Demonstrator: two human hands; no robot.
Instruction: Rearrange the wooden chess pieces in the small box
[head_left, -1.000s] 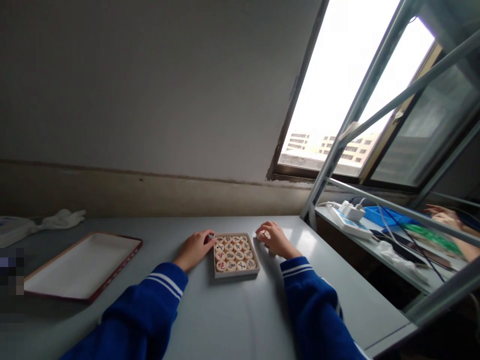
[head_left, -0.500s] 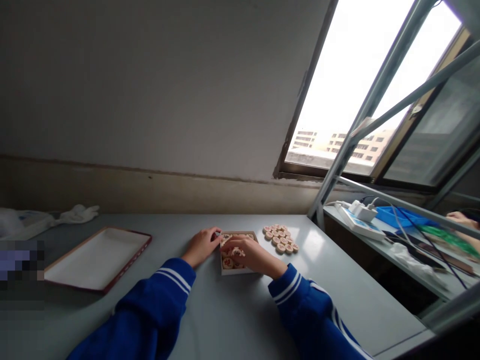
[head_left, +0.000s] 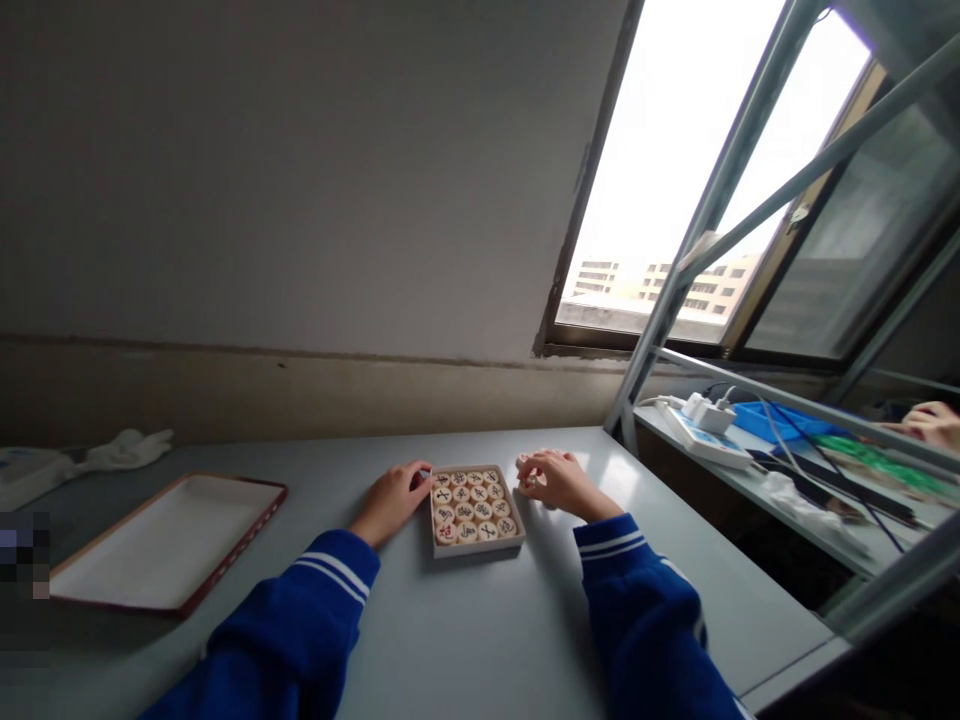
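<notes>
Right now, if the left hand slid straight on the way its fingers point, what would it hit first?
The left hand points right, fingertips already at the left wall of the box of wooden game pieces. That box wall comes first; contact looks made, though depth is unclear.

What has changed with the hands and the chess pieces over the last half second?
The right hand has drawn back out of the box to the table on its right, where it now covers the loose pieces that lay in view there; a piece or two peeks out at its fingertips. The pieces in the box show again in neat rows. The left hand stays at the box's left edge, and the tray has not moved.
</notes>
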